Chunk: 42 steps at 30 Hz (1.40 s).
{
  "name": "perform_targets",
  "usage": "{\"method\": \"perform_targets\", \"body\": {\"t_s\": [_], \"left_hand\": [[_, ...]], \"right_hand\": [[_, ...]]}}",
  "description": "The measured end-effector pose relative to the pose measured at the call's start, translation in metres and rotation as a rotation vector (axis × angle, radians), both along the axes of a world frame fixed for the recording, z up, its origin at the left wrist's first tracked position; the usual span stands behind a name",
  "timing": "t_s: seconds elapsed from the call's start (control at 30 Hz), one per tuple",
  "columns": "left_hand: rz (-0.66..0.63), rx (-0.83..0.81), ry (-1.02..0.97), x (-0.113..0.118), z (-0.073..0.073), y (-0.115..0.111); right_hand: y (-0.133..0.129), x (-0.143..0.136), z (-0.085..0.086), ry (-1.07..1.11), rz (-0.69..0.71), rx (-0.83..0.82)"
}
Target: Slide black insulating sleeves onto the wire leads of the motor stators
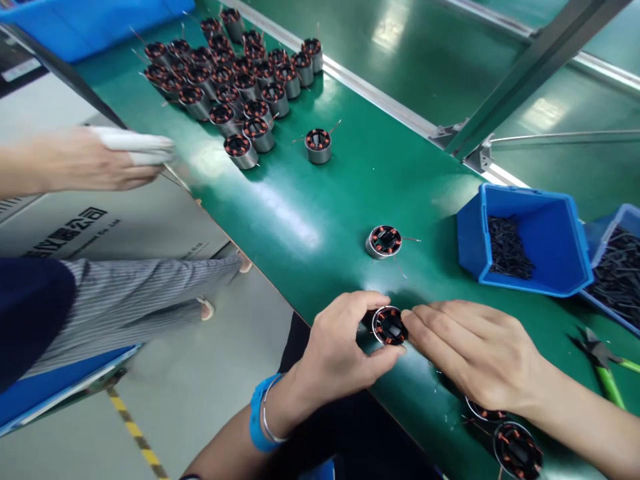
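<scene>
My left hand (340,340) grips a motor stator (389,325) between thumb and fingers, just over the table's near edge. Copper windings and a black insulating frame line the stator's metal ring. My right hand (475,347) has its fingertips pressed together against the stator's right rim; whatever they pinch, if anything, is hidden. Beyond my hands, one stator (383,242) rests on the green table with wire ends sticking out. Beside and partly under my right forearm lie two more, the nearer stator (517,450) and a half-covered stator (485,408).
A blue bin (530,283) of small black strips stands at right, next to a second bin (627,217). Green-handled cutters (605,367) lie nearby. Further off are a lone stator (319,147) and a cluster of stators (245,83). A co-worker's gloved hand (100,157) is at left.
</scene>
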<state>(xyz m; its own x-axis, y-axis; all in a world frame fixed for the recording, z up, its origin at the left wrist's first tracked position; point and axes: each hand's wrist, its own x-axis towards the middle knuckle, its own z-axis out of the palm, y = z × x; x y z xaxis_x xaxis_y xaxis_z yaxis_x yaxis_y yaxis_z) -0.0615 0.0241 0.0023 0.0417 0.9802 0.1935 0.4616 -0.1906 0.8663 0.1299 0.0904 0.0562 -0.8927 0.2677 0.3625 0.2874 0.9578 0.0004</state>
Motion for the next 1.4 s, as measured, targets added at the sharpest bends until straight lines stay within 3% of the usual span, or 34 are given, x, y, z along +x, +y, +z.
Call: {"method": "perform_targets", "body": {"t_s": [0.2,0.37,0.63,0.73,0.87,0.97,1.07,1.17,1.3,1.4], "left_hand": [[0.022,0.055,0.003,0.000,-0.001,0.001],[-0.034,0.175,0.006,0.000,-0.004,0.000],[-0.092,0.354,0.180,-0.002,-0.011,0.000],[-0.082,0.404,0.210,-0.003,-0.012,0.001],[-0.103,0.467,0.255,-0.004,-0.011,0.002],[-0.114,0.467,0.301,-0.004,-0.009,0.003],[-0.113,0.445,0.360,-0.001,-0.005,0.001],[-0.139,0.389,0.418,-0.002,0.003,-0.003],[-0.225,0.272,0.318,-0.015,0.020,0.011],[-0.147,0.262,0.275,-0.026,0.026,0.044]], "right_hand": [[-0.006,-0.012,0.009,-0.150,-0.062,0.013],[-0.020,-0.017,0.011,-0.222,-0.152,0.034],[-0.051,-0.010,-0.004,-0.353,-0.218,0.116],[-0.054,-0.005,-0.005,-0.279,-0.249,0.019],[-0.029,0.014,0.017,-0.015,-0.376,-0.171],[0.006,0.032,0.034,0.089,-0.543,-0.073],[0.039,0.041,0.038,0.099,-0.634,-0.054],[0.066,0.046,0.035,0.023,-0.736,-0.097],[0.095,0.064,0.019,-0.284,-0.978,-0.130],[0.106,0.076,0.001,-0.377,-0.895,-0.226]]}}
